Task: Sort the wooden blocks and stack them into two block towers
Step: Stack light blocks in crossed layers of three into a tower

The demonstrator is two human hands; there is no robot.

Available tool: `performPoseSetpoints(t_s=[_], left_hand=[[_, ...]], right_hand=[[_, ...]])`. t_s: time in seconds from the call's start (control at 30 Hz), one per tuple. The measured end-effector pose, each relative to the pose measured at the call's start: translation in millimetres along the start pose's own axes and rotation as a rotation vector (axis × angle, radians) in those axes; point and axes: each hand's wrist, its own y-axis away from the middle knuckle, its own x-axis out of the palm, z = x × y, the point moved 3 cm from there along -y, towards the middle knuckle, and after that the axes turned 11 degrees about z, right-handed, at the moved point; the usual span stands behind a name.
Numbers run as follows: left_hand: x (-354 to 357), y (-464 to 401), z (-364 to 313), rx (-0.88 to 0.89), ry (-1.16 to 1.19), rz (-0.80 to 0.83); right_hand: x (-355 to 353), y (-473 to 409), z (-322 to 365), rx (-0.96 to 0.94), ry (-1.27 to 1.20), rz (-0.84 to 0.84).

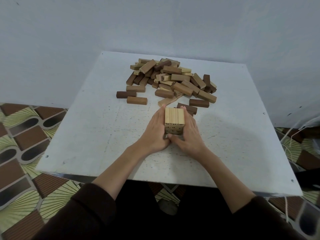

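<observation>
A short tower of light wooden blocks (174, 116) stands in the middle of the white table (86, 132), with numbers printed on its near face. My left hand (156, 131) presses flat against its left side. My right hand (187, 134) presses flat against its right side. The fingers of both hands lie straight along the tower walls and the thumbs meet at its near bottom edge. Behind the tower lies a loose pile of mixed blocks (173, 78) in light, mid-brown and dark brown wood.
Single brown blocks lie apart from the pile: a dark one (126, 94), a mid-brown one (136, 100) and a dark one (199, 103) just behind my right hand. A grey wall rises behind the table. Patterned floor and thin cords (292, 153) lie at the right.
</observation>
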Motion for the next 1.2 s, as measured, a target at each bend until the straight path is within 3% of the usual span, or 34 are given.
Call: performPoseSetpoints(t_s=[0.83,1.03,1.2], left_hand=[[2,0,5,0.066,-0.016,-0.046],[-5,10,9,-0.004,0.130,0.074],[-44,10,24,-0.075,0.170,-0.078]], right_hand=[[2,1,-1,-0.020,-0.012,-0.052],[-12,11,3,-0.041,-0.210,-0.059],[-54,-15,-3,-0.029,-0.241,-0.268]])
